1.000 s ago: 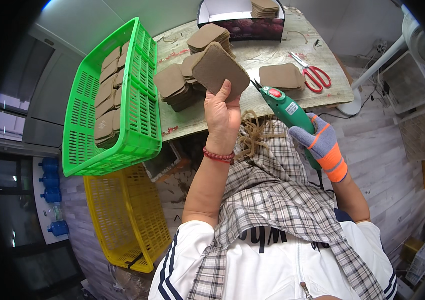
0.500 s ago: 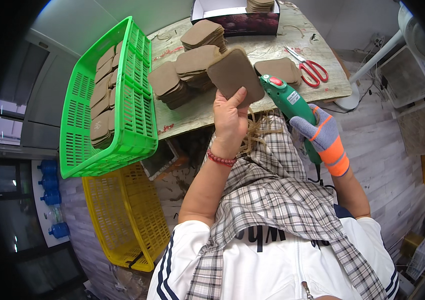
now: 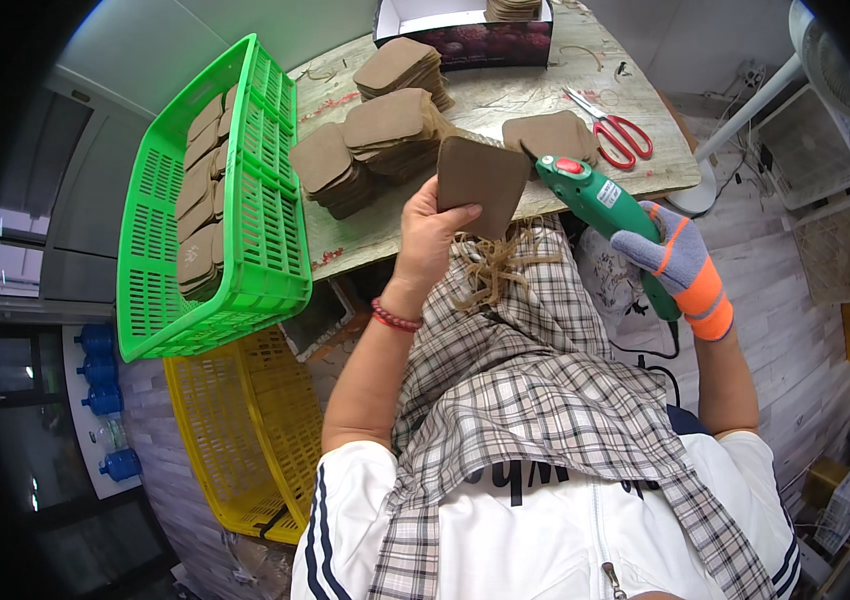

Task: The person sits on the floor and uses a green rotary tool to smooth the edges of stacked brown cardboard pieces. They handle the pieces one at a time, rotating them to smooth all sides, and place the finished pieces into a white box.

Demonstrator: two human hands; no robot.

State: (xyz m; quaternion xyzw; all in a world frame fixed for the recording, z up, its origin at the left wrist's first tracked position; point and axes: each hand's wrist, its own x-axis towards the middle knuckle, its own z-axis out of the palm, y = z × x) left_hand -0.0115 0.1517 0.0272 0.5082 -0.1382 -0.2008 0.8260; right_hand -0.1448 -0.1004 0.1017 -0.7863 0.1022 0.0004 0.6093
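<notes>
My bare left hand (image 3: 429, 232) pinches a flat brown pad with rounded corners (image 3: 483, 185) near its lower left edge, thumb on top. Gloved in grey and orange, my right hand (image 3: 673, 255) is wrapped around a green handheld power cutter (image 3: 595, 195) with a red button. The cutter's tip is close to the pad's right edge; whether they touch I cannot tell. Thin tan trimmings (image 3: 495, 268) lie on my checked apron (image 3: 535, 330) below the pad. Behind it stand stacks of similar brown pads (image 3: 385, 118), and a lower stack (image 3: 550, 135) sits to the right.
Red-handled scissors (image 3: 617, 138) lie on the worn table (image 3: 505, 85) at the right. A dark printed box (image 3: 475, 45) stands at the back. At left, a green crate (image 3: 265, 190) holds more pads, above a yellow crate (image 3: 245, 430). The cutter's black cord (image 3: 645, 352) hangs down.
My left hand has moved left and slightly down, turning the pad more upright. The right hand with the cutter has shifted right, and its tip remains close to the pad's edge.
</notes>
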